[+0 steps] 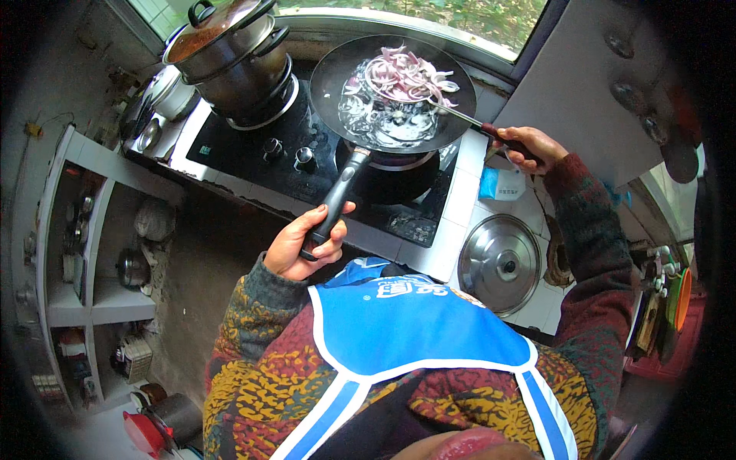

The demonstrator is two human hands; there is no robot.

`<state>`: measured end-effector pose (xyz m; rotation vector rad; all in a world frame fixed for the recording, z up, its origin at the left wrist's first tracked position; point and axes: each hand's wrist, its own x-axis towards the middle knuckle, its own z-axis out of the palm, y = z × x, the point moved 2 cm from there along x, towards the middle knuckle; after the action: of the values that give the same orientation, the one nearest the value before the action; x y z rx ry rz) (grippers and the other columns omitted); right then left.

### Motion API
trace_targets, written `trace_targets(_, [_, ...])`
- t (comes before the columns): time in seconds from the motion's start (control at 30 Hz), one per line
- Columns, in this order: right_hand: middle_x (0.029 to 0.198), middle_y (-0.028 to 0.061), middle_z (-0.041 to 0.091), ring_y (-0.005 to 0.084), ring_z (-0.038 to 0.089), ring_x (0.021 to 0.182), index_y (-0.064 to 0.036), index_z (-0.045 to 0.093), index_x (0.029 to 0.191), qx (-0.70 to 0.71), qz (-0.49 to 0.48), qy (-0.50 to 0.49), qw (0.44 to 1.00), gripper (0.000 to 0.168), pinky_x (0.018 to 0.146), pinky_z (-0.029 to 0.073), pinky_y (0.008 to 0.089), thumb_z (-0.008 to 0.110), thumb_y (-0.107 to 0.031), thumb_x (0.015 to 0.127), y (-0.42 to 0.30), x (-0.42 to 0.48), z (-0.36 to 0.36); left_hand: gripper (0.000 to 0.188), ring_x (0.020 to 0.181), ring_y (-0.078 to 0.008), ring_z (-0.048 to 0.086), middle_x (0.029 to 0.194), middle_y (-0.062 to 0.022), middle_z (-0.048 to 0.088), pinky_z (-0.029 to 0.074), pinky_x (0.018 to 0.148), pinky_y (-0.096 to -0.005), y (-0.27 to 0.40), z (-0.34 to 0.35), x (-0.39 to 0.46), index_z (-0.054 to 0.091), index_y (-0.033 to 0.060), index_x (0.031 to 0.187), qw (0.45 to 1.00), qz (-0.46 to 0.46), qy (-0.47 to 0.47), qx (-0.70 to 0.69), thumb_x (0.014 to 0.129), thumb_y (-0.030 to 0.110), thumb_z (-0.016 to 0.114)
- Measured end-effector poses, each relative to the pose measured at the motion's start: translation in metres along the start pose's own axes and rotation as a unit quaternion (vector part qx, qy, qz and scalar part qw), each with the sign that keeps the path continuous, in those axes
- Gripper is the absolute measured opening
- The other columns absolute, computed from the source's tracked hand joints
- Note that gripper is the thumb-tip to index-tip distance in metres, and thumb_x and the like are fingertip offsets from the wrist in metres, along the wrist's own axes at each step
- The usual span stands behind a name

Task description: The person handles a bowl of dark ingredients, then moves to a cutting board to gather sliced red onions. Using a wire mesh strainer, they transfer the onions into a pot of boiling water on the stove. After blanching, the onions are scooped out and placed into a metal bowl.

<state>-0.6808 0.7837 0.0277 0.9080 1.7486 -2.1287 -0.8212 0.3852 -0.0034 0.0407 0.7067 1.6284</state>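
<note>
My left hand (307, 238) is closed round the black handle of a dark frying pan (330, 86), which is over the right burner of a black glass gas hob (236, 155). In the pan, a heap of sliced red onion (405, 75) lies at the far side, with bubbling, glossy liquid around it. My right hand (532, 148) grips the dark red handle of a metal utensil (457, 112). The utensil's far end reaches into the pan at the onion slices, which hide its shape.
Stacked pots with a glass lid (213, 34) stand on the left burner, near a smaller lidded pot (169, 95). Right of the hob lie a round metal lid (500, 264) and a blue-and-white packet (500, 184). A window frame (374, 23) runs behind; shelves (95, 310) stand at left.
</note>
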Motion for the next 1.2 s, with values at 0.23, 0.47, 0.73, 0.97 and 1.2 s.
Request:
trace_targets(0.23, [0.052,-0.0028,0.045,0.0051,0.038,0.036,-0.005,0.055,0.091,-0.166,-0.073,0.035,0.983,0.027,0.031,0.027,0.0202,0.049,-0.032,0.091,0.009,0.018,0.016,0.042,0.043,-0.0053,0.034,0.067,-0.0016,0.044,0.031,0.041,-0.0206,0.001,0.002,-0.001,0.039,-0.0016,0.126,1.0,0.002,-0.002,-0.005,0.095,0.028,0.038])
trace_targets(0.47, [0.053,-0.0036,0.044,0.0046,0.036,0.035,-0.006,0.053,0.086,-0.222,-0.138,0.072,0.963,0.025,0.032,0.026,0.0209,0.048,-0.03,0.092,0.022,0.001,0.054,0.041,0.044,-0.0054,0.035,0.07,-0.0022,0.046,0.033,0.044,-0.0204,0.003,-0.002,-0.004,0.041,-0.0014,0.124,1.0,0.005,-0.007,-0.011,0.096,0.027,0.037])
trace_targets(0.73, [0.049,-0.0033,0.042,0.0047,0.033,0.033,-0.008,0.054,0.087,-0.148,-0.146,0.097,0.973,0.025,0.03,0.023,0.0204,0.048,-0.031,0.092,0.031,-0.003,0.064,0.064,0.1,-0.0278,0.06,0.115,-0.021,0.056,0.051,0.079,-0.0364,0.001,-0.045,0.004,0.042,0.0004,0.125,0.997,0.005,-0.075,0.009,0.093,0.054,0.027])
trace_targets(0.97, [0.048,-0.0035,0.043,0.0033,0.029,0.03,-0.009,0.054,0.087,-0.149,-0.161,0.067,0.973,0.027,0.028,0.023,0.0177,0.048,-0.034,0.093,0.027,-0.015,0.071,0.037,0.104,-0.0267,0.057,0.108,-0.0109,0.06,0.046,0.088,-0.0378,-0.025,-0.085,-0.028,0.052,0.0059,0.112,0.997,0.012,0.067,-0.027,0.093,0.037,0.045])
trace_targets(1.2, [0.048,-0.0036,0.041,0.0048,0.032,0.033,-0.006,0.054,0.089,-0.182,-0.18,0.064,0.964,0.03,0.03,0.022,0.0208,0.046,-0.034,0.093,0.048,-0.025,0.08,0.036,0.101,-0.0248,0.058,0.108,-0.0132,0.061,0.046,0.088,-0.0387,-0.026,-0.108,-0.05,0.054,0.0037,0.111,0.996,0.02,0.071,-0.048,0.094,0.034,0.043])
